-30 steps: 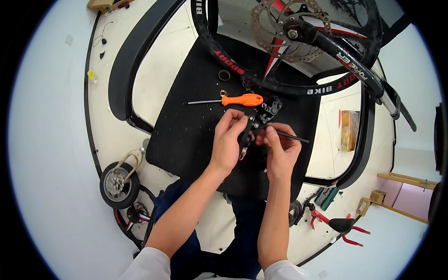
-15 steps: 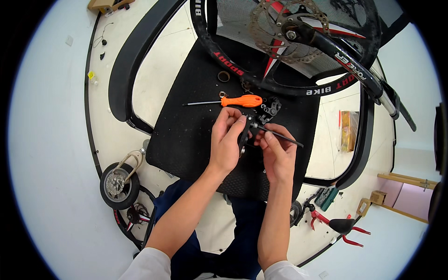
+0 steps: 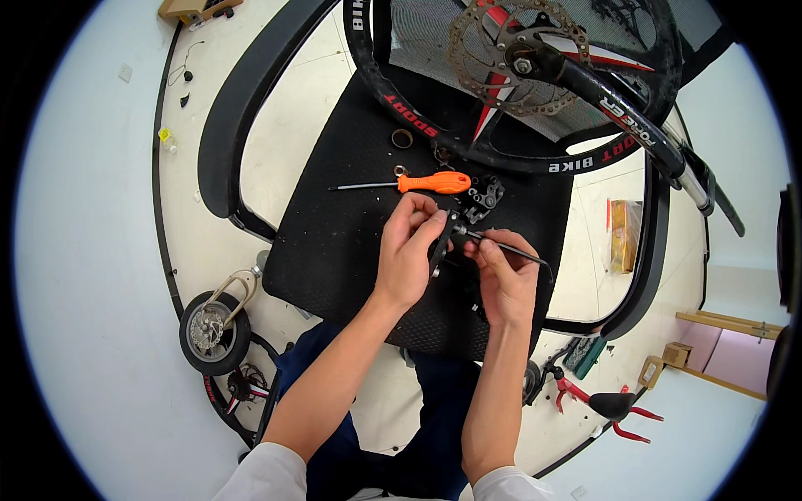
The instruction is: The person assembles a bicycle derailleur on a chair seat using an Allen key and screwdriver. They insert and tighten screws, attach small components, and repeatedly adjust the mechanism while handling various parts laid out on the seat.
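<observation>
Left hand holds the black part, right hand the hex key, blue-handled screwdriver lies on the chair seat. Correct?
Handle colour is wrong: the head view shows an orange-handled screwdriver on the chair seat. Left hand holds the black part, right hand the hex key.

You're in a makeshift bike workshop: big wheel [image 3: 496, 96] and fork [image 3: 589, 85] by an office chair [image 3: 334, 238], orange screwdriver [image 3: 436, 182] on it, small wheel [image 3: 210, 332] on the floor [image 3: 196, 242].
</observation>
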Available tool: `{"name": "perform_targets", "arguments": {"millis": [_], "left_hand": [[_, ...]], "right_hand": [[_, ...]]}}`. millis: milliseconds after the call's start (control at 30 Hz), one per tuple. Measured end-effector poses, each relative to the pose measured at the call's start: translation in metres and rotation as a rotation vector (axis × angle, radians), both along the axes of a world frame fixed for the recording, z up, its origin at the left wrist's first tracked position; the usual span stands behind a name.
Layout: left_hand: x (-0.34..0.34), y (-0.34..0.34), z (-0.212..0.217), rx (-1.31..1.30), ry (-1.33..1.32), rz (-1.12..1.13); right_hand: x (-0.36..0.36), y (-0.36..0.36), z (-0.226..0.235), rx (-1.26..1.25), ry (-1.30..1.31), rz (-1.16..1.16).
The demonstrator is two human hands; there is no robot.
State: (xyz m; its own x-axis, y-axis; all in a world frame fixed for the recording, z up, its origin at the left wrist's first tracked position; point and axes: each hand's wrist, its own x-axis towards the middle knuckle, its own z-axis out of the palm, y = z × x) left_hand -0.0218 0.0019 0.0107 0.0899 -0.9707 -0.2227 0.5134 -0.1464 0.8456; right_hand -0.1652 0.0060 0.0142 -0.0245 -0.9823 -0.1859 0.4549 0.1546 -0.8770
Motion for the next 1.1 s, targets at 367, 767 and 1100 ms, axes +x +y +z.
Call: {"name": "perform_targets", "arguments": {"millis": [367,767,1100], "left_hand": [[0.02,-0.004,0.003,0.354,0.122,-0.31],[0.008,0.0,-0.006,-0.056,-0.205,-0.04],[0.007,0.003,0.001,0.105,0.038,-0.102]], "right_hand": [[-0.006,-0.001,0.004,-0.289,0.535,0.056],[0.005,-0.001,-0.002,0.087,0.103,0.012],[0.006,0.001,-0.004,-0.161,0.242,0.012]]}}
